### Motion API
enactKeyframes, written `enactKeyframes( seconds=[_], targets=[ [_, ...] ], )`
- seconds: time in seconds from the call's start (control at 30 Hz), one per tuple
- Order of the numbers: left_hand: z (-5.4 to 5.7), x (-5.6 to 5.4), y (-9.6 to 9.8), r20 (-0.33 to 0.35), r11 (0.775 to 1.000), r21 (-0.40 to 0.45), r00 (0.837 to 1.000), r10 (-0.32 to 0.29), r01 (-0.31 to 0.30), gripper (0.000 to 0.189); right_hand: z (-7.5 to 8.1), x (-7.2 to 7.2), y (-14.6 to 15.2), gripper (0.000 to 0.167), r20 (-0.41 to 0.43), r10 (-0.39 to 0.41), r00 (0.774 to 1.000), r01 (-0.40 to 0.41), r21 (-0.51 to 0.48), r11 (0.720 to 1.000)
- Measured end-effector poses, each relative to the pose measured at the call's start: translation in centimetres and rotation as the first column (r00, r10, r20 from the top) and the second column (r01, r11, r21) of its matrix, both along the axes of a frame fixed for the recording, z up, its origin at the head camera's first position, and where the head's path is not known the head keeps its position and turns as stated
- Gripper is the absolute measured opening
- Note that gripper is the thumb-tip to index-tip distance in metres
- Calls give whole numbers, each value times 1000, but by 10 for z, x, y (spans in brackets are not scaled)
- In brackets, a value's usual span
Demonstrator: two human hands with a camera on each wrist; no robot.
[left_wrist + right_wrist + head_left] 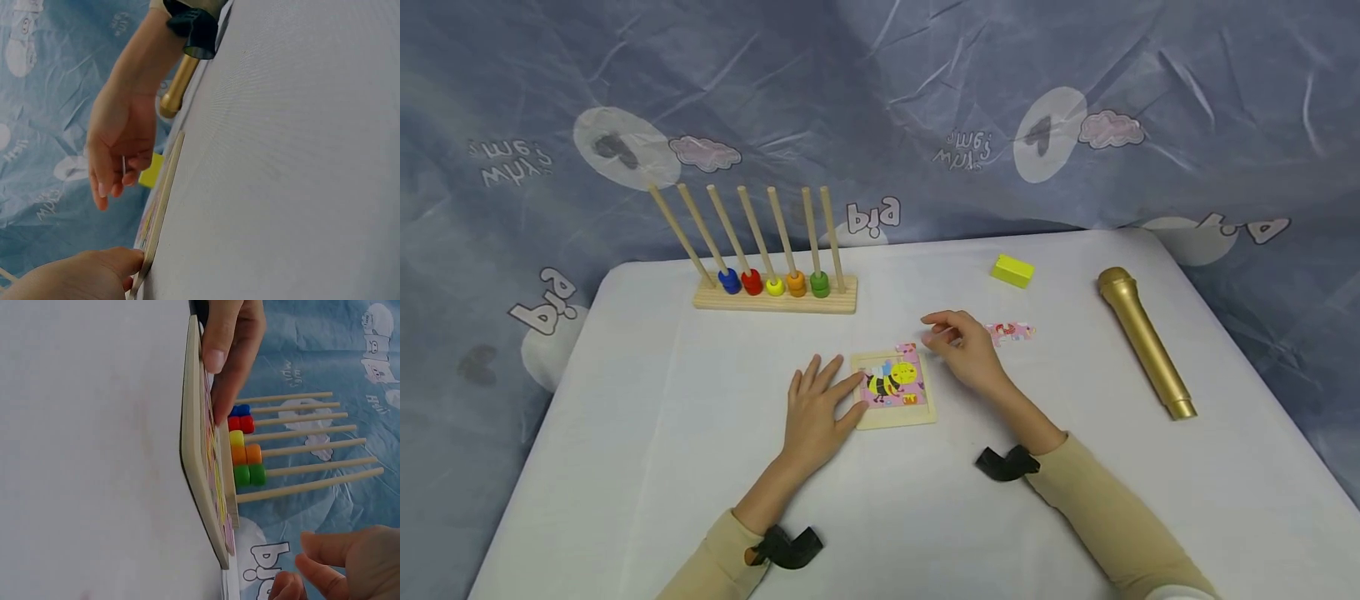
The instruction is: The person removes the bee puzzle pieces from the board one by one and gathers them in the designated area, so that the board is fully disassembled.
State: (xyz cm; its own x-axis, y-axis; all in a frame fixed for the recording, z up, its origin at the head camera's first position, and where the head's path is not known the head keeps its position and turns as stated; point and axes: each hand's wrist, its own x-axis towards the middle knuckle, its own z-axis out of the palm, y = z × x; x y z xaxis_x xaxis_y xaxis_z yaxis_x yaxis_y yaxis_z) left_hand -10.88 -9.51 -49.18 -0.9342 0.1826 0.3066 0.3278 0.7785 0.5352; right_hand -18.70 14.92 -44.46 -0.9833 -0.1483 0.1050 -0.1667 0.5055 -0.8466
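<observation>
The left hand [816,417], fingers spread, touches the left edge of the bee puzzle [893,390], which lies between both hands. Right of the puzzle hovers the right hand [968,352], fingers bent; whether they pinch anything, I cannot tell. Beyond the puzzle, leftward, stands a bead rack [775,304]; rightward, a yellow block [1012,272].

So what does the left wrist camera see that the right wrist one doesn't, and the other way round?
Only the left wrist view shows the gold microphone and the yellow block. Only the right wrist view shows the coloured beads: blue, red, yellow, orange and green. Both show the left hand, the right hand, the puzzle board, the white table and the printed blue cloth.
</observation>
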Motion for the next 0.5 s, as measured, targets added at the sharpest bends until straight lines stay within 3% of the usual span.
enactKeyframes(
  seconds=[0.5],
  targets=[
    [-1, 2, 2, -1, 1000, -1, 1000, 4, -4, 42, -16, 3, -14, 39, 5, 59, 998, -60, 29, 998]
  ],
)
